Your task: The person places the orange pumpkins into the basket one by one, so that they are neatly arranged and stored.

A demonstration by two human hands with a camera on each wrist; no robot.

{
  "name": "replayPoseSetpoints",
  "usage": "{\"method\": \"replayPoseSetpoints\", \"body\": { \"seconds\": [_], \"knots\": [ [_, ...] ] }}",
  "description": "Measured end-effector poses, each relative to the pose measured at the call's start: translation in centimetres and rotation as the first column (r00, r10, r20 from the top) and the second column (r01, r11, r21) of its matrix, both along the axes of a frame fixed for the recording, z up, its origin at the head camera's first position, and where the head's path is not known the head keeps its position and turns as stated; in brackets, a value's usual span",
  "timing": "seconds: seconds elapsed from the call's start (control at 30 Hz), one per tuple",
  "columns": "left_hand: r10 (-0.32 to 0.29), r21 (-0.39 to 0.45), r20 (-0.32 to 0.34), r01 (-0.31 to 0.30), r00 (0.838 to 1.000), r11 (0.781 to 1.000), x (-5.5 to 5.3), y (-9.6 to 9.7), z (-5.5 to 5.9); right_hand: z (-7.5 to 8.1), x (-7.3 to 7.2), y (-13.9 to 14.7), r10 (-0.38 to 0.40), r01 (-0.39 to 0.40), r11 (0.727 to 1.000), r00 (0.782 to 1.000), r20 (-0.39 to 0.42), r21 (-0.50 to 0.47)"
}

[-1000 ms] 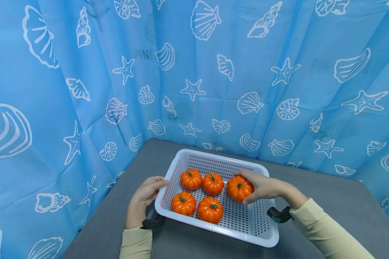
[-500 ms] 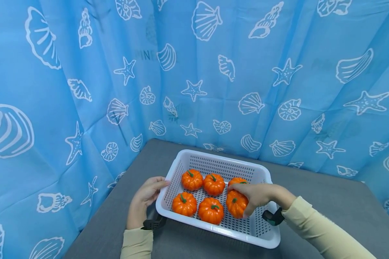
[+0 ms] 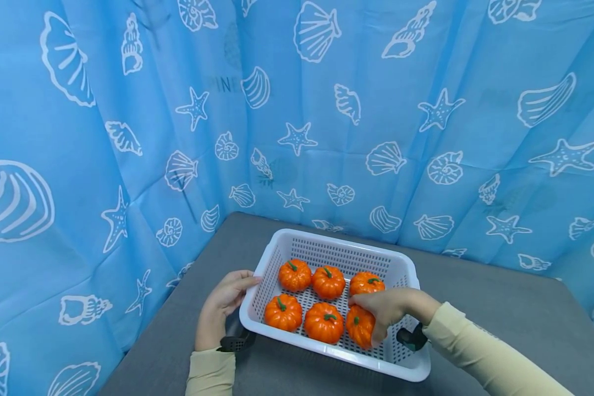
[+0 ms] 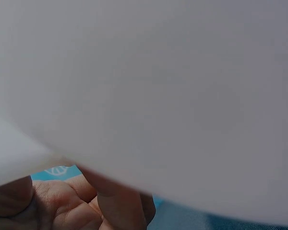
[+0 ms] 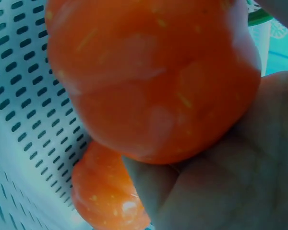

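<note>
Inside a white perforated plastic basket [image 3: 336,353] sit several small orange pumpkins with green stems, in two rows. My right hand [image 3: 390,309] grips the pumpkin [image 3: 360,328] at the near right, thumb on its near side. In the right wrist view this pumpkin [image 5: 153,86] looms large against the palm, with another pumpkin [image 5: 108,191] beyond it. Behind it in the head view is the back right pumpkin [image 3: 366,282], partly overlapped by the hand. My left hand [image 3: 227,294] holds the basket's left rim, thumb on top. The white basket wall [image 4: 158,96] fills most of the left wrist view.
The basket stands on a dark grey table [image 3: 480,297]. A blue curtain [image 3: 346,121] printed with white shells and starfish hangs behind and to the left. Dark wrist cameras sit on both wrists, the right one [image 3: 412,338] close over the basket's right end.
My right hand has carried its pumpkin toward the near side and lower into the basket, uncovering the back right pumpkin. The left hand has stayed on the rim.
</note>
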State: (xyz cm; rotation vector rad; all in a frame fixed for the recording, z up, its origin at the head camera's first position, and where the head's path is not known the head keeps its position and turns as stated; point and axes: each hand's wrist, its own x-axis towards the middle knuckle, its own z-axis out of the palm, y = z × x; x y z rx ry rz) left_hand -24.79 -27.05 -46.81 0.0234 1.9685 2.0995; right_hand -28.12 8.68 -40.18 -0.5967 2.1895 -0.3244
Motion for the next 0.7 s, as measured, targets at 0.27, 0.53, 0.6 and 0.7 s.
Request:
{"method": "replayPoseSetpoints", "body": {
  "seconds": [0.27, 0.53, 0.6, 0.7],
  "knots": [
    [0.01, 0.003, 0.009, -0.01, 1.0, 1.0, 0.1, 0.2, 0.2, -0.9, -0.1, -0.1, 0.008, -0.008, 1.0, 1.0, 0.007, 0.023],
    [0.017, 0.01, 0.015, -0.017, 1.0, 1.0, 0.2, 0.1, 0.3, -1.9, -0.5, -0.1, 0.01, -0.01, 1.0, 1.0, 0.013, 0.013],
    [0.014, 0.007, 0.013, -0.014, 1.0, 1.0, 0.1, 0.1, 0.2, -2.7, -0.9, 0.2, 0.025, -0.025, 1.0, 1.0, 0.009, 0.0],
    [0.012, 0.007, 0.018, -0.012, 1.0, 1.0, 0.1, 0.1, 0.2, -2.9, -1.1, 0.2, 0.025, -0.025, 1.0, 1.0, 0.018, 0.0]
  ]
}}
